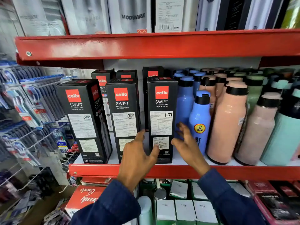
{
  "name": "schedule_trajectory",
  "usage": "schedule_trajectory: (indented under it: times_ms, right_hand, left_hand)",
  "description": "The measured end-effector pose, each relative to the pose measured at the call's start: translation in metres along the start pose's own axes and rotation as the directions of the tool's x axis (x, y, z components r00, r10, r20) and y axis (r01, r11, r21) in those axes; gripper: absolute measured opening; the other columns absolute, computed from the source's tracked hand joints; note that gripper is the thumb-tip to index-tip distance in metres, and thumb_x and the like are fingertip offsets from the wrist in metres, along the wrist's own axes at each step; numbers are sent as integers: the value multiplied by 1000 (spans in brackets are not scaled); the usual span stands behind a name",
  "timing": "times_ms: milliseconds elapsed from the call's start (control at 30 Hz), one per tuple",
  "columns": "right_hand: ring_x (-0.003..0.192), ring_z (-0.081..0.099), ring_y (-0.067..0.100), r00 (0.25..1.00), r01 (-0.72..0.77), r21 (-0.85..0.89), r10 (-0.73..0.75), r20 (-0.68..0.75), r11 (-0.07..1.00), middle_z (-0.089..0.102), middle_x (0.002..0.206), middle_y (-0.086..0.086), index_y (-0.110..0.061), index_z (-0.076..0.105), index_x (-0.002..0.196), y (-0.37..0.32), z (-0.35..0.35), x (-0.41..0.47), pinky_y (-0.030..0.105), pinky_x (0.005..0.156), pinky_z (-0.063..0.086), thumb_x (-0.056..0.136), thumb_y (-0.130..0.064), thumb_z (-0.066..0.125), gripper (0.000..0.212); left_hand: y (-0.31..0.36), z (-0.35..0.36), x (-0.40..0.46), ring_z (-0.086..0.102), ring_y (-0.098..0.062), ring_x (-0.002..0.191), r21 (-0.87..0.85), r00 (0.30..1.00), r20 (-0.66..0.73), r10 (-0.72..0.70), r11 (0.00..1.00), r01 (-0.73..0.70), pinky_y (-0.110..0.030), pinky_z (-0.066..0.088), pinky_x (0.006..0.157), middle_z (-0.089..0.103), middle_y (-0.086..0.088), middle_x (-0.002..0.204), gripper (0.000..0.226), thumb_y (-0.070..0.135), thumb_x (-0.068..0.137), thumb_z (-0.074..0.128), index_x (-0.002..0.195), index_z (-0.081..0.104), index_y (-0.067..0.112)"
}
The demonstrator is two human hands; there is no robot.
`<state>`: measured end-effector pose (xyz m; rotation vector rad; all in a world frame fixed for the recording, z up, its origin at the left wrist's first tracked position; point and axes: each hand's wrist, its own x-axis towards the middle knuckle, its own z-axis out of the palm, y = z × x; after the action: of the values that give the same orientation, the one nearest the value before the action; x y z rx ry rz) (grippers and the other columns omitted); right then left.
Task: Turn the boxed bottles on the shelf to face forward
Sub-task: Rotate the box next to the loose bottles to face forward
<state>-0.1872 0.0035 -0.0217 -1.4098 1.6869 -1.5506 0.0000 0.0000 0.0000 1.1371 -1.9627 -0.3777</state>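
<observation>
Three black "cello SWIFT" bottle boxes stand at the front of the red shelf [227, 172]. The left box [84, 119] is tilted and turned a little, showing its side panel. The middle box [124, 114] and the right box [161, 114] show their label sides. More black boxes [102, 78] stand behind them. My left hand [138, 156] is spread in front of the lower part of the middle and right boxes, with its thumb against the right box's face. My right hand [186, 143] is spread at the right box's lower right edge. Neither hand grips a box.
Loose blue bottles [198, 120], pink bottles [227, 124] and pale green bottles [282, 135] crowd the shelf right of the boxes. A wire rack of toothbrushes [32, 111] hangs at the left. White boxes fill the upper shelf [146, 44]; red and white boxes [165, 208] sit below.
</observation>
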Motion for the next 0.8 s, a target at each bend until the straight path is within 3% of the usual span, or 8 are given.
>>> schedule_trajectory:
  times_ms: [100, 233, 333, 567, 633, 700, 733, 800]
  right_hand:
    - [134, 46, 14, 989, -99, -1, 98, 110, 995, 44, 150, -4, -20, 25, 150, 3, -2, 11, 47, 111, 41, 67, -25, 66, 93]
    - [121, 53, 9, 962, -134, 11, 127, 242, 991, 49, 144, -4, -20, 27, 148, 2, -8, 23, 30, 96, 49, 65, -13, 67, 93]
    - [130, 51, 19, 953, -121, 36, 106, 285, 992, 57, 139, 1, -24, 33, 145, 0, -13, 27, 41, 102, 48, 55, -17, 67, 97]
    - [120, 58, 10, 963, -38, -24, 43, 266, 999, 60, 129, -10, -22, 33, 148, 3, -25, 24, 44, 105, 49, 64, -6, 79, 97]
    - [121, 57, 12, 967, -17, -48, 29, 254, 999, 56, 135, -5, -25, 31, 148, 4, -25, 20, 42, 107, 47, 61, -21, 88, 105]
    - [122, 55, 17, 979, 11, -75, 4, 201, 997, 52, 139, -2, -30, 31, 148, 4, -23, 14, 40, 105, 48, 51, -47, 91, 115]
    - [121, 56, 18, 986, 26, -85, -11, 169, 996, 52, 138, -1, -29, 34, 146, 3, -22, 11, 38, 104, 49, 49, -53, 90, 114]
    - [117, 57, 18, 993, 53, -78, -44, 109, 996, 54, 134, 1, -26, 41, 141, 3, -20, 6, 33, 99, 51, 60, -42, 89, 95]
  left_hand:
    - [2, 3, 1, 74, -24, 88, -35, 999, 33, -36, 999, 37, -28, 56, 79, 76, -15, 104, 71, 40, 89, 65, 149, 36, 16]
    - [5, 8, 2, 59, -8, 67, -86, 991, 99, -90, 991, 99, -33, 60, 75, 70, -5, 87, 70, 34, 89, 67, 147, 32, 17]
    - [7, 11, 3, 69, -21, 80, -134, 987, 141, -76, 986, 95, -40, 62, 79, 56, 18, 81, 71, 29, 89, 69, 147, 31, 17]
    - [6, 15, 4, 65, -17, 108, -237, 980, 194, -50, 967, 96, -28, 52, 97, 56, 12, 116, 82, 25, 90, 67, 156, 18, 20]
    - [5, 16, 5, 65, -20, 113, -250, 980, 196, -37, 965, 86, -23, 50, 89, 58, 9, 127, 84, 28, 94, 64, 157, 9, 27]
    - [5, 15, 8, 67, -26, 106, -247, 982, 184, -40, 965, 85, -21, 49, 72, 68, -13, 124, 80, 33, 97, 59, 157, 8, 26]
    - [6, 15, 10, 67, -16, 98, -257, 982, 182, -44, 962, 91, -20, 47, 67, 68, -13, 117, 80, 37, 97, 57, 158, 7, 21]
    - [6, 17, 11, 62, -1, 70, -269, 981, 193, -28, 960, 80, -18, 45, 59, 68, 2, 93, 87, 48, 96, 53, 159, 2, 17]
